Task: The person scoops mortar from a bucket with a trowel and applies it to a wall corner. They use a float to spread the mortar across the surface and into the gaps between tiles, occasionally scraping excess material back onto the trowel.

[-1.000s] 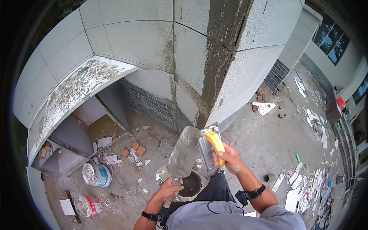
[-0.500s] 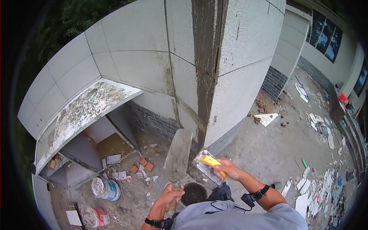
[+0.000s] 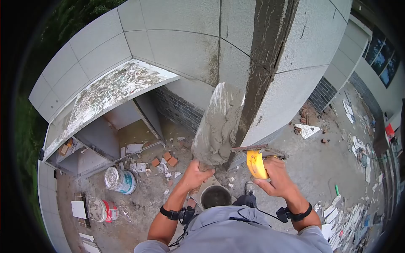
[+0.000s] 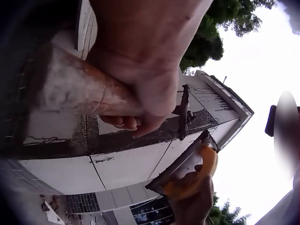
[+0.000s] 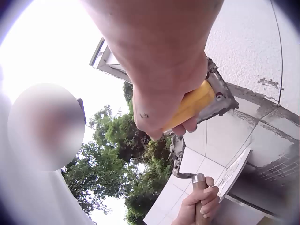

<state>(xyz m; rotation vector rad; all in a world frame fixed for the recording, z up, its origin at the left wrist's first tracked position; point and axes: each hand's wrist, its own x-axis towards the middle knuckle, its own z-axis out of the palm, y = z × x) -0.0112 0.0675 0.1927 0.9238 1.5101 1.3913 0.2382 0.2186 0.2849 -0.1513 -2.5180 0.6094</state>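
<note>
My left hand (image 3: 195, 175) grips the wooden handle (image 4: 79, 89) of a trowel. Lumpy wet mortar (image 3: 223, 130) lies on its broad blade (image 3: 211, 111), which points up toward the wall corner. In my right hand (image 3: 276, 179) is a plastering float, its yellow handle (image 3: 256, 164) wrapped by the fingers. The float's plate (image 3: 251, 147) stands nearly edge-on in the head view, just right of the trowel blade. Mortar crusts the plate's edges (image 5: 227, 105) in the right wrist view. Behind both tools runs a dark mortar strip (image 3: 270, 50) down the corner.
Below my hands stands a mortar bucket (image 3: 202, 197). Two more buckets, one with a blue label (image 3: 126, 183) and one with a red label (image 3: 110, 211), are at the left, near a splattered white slab (image 3: 114, 88). Brick pieces (image 3: 168, 159) and broken tiles (image 3: 337, 215) litter the ground.
Both tools have risen toward the wall corner. The float has swung from showing its handle side to nearly edge-on, and the mortar on the trowel looks lumpier. The head view has shifted.
</note>
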